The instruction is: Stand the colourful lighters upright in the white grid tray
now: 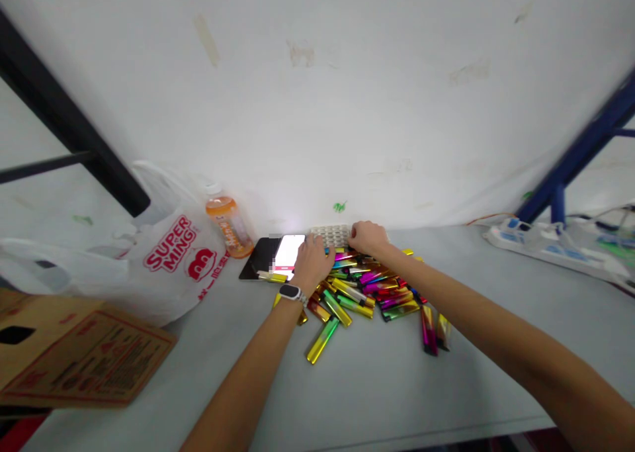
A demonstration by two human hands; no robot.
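Many shiny metallic lighters (338, 308) in gold, green, pink and red lie in a loose pile. Behind them, close to the wall, sits a pale tray (329, 233) with rows of small cells. My left hand (314, 261), with a watch on the wrist, is at the tray's front left corner, its fingers bent; a bit of blue shows near the thumb, and what it grips is hidden. My right hand (368, 237) is closed at the tray's right end, its fingertips turned down and out of sight behind the knuckles.
A lit phone (288, 250) lies on a dark tablet (258, 259) left of the pile. Farther left stand an orange drink bottle (230, 227), a white plastic bag (173, 267) and a cardboard box (89, 356). Power strips (550, 243) lie right, by a blue post (570, 154).
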